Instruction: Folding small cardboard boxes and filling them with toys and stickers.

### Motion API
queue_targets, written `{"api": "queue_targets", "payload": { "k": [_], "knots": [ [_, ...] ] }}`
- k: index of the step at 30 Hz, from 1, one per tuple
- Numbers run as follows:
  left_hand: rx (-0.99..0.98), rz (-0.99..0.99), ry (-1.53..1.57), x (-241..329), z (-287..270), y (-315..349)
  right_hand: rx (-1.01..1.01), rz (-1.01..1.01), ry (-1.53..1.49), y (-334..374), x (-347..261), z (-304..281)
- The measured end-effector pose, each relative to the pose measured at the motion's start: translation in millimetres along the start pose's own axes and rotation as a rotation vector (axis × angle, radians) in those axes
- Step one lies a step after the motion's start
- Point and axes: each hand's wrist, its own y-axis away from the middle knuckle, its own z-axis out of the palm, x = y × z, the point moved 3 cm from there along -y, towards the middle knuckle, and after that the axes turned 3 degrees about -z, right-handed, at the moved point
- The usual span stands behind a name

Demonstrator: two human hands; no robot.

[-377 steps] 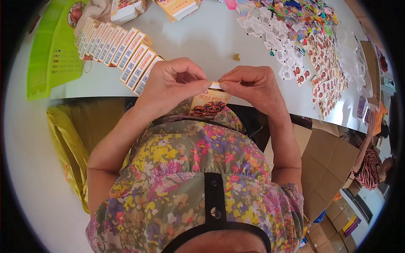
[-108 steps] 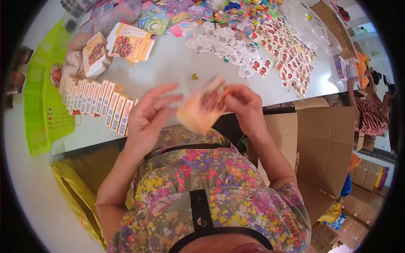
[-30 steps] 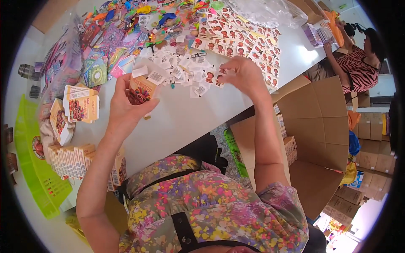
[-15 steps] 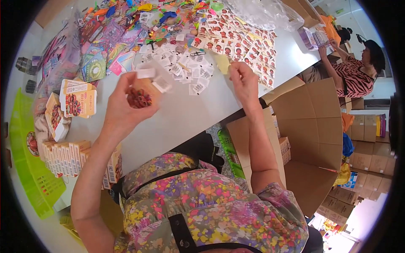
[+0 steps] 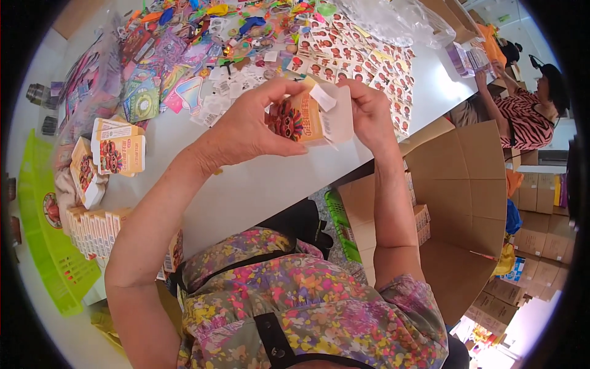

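In my left hand is a small orange carton with a cartoon figure printed on its face, tilted over the table. Its flaps stand open on the right end. My right hand is closed at the carton's large pale flap, with its fingertips partly behind it. A white paper slip sticks out at the carton's mouth. Just beyond the carton lie a heap of small white printed slips and spread sheets of cartoon stickers.
Colourful small toys and patterned cards cover the far table. Flat orange cartons lie at left, above a row of filled-out cartons by a green basket. A big cardboard box stands at right; another person sits beyond.
My left hand has carried the carton right and turned it so its open end faces right. My right hand has come to the carton's flap from beside the sticker sheets.
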Motion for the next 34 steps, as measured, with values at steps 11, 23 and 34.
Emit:
{"api": "queue_targets", "payload": {
  "k": [11, 23, 34],
  "knots": [
    [0.061, -0.069, 0.164, -22, -31, 17, 0.487, -0.244, 0.588, -16, 57, -27],
    [-0.073, 0.31, -0.528, -8, -4, 49, -0.246, 0.425, -0.71, 11, 5, 53],
    [0.054, 0.438, -0.529, -9, -13, 74, -0.371, 0.424, -0.954, -8, -9, 67]
  ]
}}
